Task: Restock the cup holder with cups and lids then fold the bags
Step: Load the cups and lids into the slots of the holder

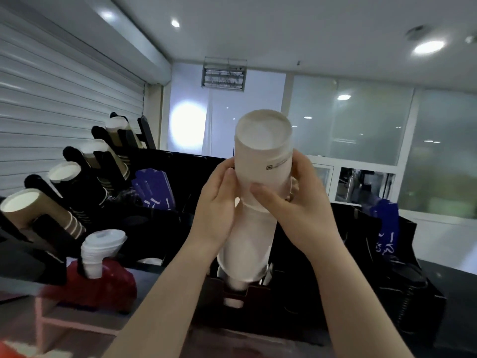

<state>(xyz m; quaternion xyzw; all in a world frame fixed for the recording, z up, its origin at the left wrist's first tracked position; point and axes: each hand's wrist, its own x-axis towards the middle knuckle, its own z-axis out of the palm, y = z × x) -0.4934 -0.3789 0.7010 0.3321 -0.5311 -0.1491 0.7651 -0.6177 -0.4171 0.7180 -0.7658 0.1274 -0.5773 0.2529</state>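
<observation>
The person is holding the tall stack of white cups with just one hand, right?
No. The head view shows both hands holding the tall stack of white cups: the left hand grips one side and the right hand grips the other.

a: where does the view look from?
b: one head-worn wide-angle camera, facing forward, tipped up enough to catch the ceiling (284,34).
a: how near?
b: close. the left hand (219,205) and right hand (302,205) fill the middle, the white cup stack (263,156) between them. the cup holder (108,162) sits at the left.
</observation>
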